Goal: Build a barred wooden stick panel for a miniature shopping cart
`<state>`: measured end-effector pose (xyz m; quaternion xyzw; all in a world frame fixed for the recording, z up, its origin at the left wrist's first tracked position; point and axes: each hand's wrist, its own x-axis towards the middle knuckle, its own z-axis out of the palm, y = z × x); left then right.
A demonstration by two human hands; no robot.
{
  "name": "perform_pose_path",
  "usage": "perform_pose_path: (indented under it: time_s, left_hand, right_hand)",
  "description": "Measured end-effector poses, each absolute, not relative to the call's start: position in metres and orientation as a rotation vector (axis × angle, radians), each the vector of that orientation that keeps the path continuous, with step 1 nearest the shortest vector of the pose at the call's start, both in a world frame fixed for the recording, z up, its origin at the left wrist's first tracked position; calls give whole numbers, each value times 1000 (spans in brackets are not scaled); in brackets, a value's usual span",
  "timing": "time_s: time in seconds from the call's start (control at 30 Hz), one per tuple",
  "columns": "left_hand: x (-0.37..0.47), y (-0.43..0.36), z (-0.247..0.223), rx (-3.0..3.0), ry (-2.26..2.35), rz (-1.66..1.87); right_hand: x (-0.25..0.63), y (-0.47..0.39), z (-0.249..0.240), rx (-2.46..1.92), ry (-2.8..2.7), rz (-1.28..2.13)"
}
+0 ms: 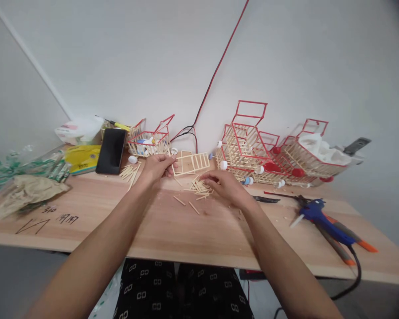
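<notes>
My left hand (pixel 161 167) pinches the left end of a flat wooden stick frame (pixel 195 163), holding it tilted above the table. Several short crossbars span the right part of that frame. Just below it lies a loose pile of short wooden sticks (pixel 199 187). My right hand (pixel 222 182) is over the right edge of this pile with its fingers bent down to the sticks; whether a stick is between the fingertips is too small to tell. Two single sticks (pixel 194 208) rest nearer to me. Longer sticks (pixel 130 173) lie left of my left hand.
Small stick-built carts with red trim (pixel 244 141) stand along the wall, right and left. A blue glue gun (pixel 315 210) and pliers (pixel 335 243) lie at the right, near a black-handled tool (pixel 266 199). A phone (pixel 111 151), yellow packet (pixel 82 158) and plastic bags occupy the left.
</notes>
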<state>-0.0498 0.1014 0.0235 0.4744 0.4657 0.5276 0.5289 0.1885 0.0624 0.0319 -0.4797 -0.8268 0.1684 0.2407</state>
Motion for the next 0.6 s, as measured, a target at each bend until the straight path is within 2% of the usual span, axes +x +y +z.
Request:
perform_pose_path:
  time_s: [0.33, 0.6]
  left_hand:
    - [-49, 102, 22, 1123, 1099, 1261]
    - [-49, 98, 27, 1097, 1106, 1277]
  right_hand:
    - [169, 63, 14, -1457, -2513, 125]
    - [171, 69, 12, -1173, -2332, 277]
